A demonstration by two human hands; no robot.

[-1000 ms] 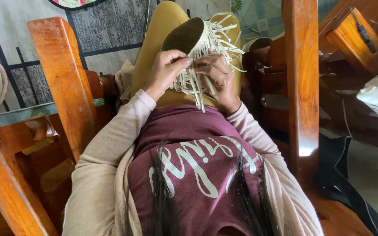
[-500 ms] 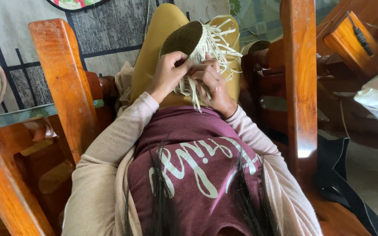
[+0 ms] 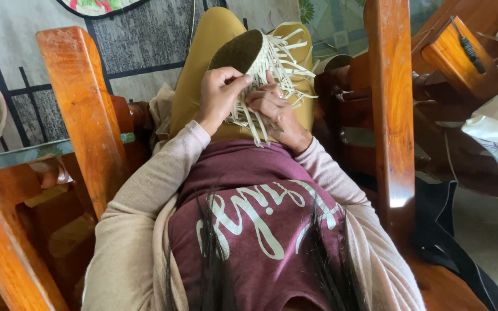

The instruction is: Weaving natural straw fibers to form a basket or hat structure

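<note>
Fingers (image 3: 238, 80) of my left hand (image 3: 221, 95) curled over the rim of the half-woven basket (image 3: 243, 53), pinching it where the dark weave ends; this steadies the piece. Right hand (image 3: 275, 109) lies lower, its fingers partly closed among the loose pale strips (image 3: 286, 60), seemingly pressing a few down against the work; exactly which strip it grips I cannot tell. Basket rests on my lap against the mustard-yellow trousers (image 3: 203, 52), tilted with its open edge toward me, likely so the unwoven ends fan outward within reach of both hands. Strips splay up and to the right, free. I am seated between wooden chair arms (image 3: 82, 109), knees raised to prop the work close.
</note>
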